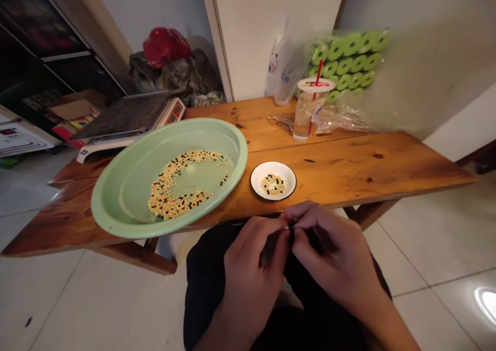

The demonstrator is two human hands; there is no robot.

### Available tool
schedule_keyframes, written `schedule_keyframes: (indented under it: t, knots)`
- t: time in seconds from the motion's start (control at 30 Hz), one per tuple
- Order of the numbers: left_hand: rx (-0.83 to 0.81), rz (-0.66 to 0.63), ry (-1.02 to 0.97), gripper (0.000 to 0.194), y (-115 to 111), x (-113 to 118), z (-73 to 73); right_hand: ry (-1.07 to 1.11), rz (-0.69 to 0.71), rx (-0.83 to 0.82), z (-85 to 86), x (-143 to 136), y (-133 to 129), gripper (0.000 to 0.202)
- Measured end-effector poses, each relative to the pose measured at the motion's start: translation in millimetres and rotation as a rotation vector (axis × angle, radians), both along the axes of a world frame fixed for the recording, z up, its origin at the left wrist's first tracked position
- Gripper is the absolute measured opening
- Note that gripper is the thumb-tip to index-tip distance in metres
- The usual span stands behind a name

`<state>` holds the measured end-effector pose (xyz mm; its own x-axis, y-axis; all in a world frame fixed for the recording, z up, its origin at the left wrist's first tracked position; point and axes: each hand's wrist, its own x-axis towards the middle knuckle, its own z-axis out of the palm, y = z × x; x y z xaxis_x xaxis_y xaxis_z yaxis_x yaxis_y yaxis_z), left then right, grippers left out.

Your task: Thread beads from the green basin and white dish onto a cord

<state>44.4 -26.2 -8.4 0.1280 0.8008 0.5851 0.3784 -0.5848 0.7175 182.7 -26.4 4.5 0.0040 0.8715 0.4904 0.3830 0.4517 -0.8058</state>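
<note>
Both hands meet above my dark-clothed lap, just in front of the bench edge. My left hand (259, 255) is closed in a pinch, with a tiny pale speck at its fingertips. Pressed close to it, my right hand (329, 248) pinches too; what it holds is too small and dark to make out. Just beyond the fingers stands a small white bowl (256, 186) with a dark rim, holding some cream, black and green beads (273, 185). Left of it, a large pale green basin (127, 186) holds many more such beads (166, 186), spread in a curved band.
The wooden bench (349, 165) carries a weighing scale (127, 116) behind the basin. Towards the back right are a clear cup (304, 113) with a red straw, a plastic bag (284, 75) and wrapped green rolls (344, 62). Bundled bags (174, 67) lie behind the bench.
</note>
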Motion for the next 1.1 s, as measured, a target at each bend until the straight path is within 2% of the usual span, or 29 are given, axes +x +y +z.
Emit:
schedule_keyframes:
  t: [0.17, 0.47, 0.67, 0.8, 0.9, 1.0, 1.1]
  knots:
    - [-0.038, 0.021, -0.018, 0.019, 6, -4, 0.5, 0.188, 0.082, -0.076, -0.5, -3, 13, 0.018]
    - [-0.288, 0.069, -0.192, 0.014, 6, -7, -1.5, 0.459, 0.191, -0.292, -6.4, -11, 16, 0.011]
    - [-0.386, 0.103, -0.283, 0.006, 15, -3, -3.7, 0.528, 0.206, -0.322, -16.8, -18, 23, 0.01]
    - [-0.423, 0.115, -0.228, 0.015, 18, -3, -7.3, 0.475, 0.201, -0.346, -20.6, -21, 28, 0.014]
    - [-0.421, 0.156, -0.12, 0.016, 23, -1, -8.1, 0.363, 0.119, -0.312, -25.0, -22, 32, 0.014]
    - [-0.418, 0.229, 0.173, 0.014, 37, 7, -3.7, 0.203, -0.09, -0.206, -32.6, -20, 38, 0.014]
    - [-0.44, 0.308, 0.422, 0.017, 51, 18, 2.4, 0.122, -0.255, -0.17, -41.8, -14, 47, 0.025]
